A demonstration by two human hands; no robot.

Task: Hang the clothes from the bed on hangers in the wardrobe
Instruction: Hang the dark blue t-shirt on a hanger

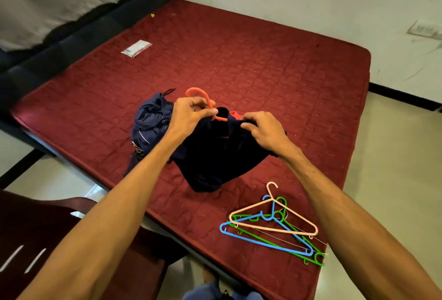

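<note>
A dark navy garment (215,156) lies bunched near the front of the red mattress (263,60). An orange hanger (201,96) sits partly inside its neck opening, hook pointing away from me. My left hand (191,115) pinches the hanger's neck together with the garment's collar. My right hand (265,129) grips the garment's right shoulder, where an orange hanger tip (235,115) shows. A second pile of blue clothes (148,122) lies just left of the garment, partly behind my left arm.
Three spare hangers, pink (272,218), blue (267,240) and green (287,242), lie stacked at the mattress's front right corner. A small plastic packet (136,48) rests far left. A dark wooden chair (47,228) stands at lower left. Tiled floor (394,156) runs along the right.
</note>
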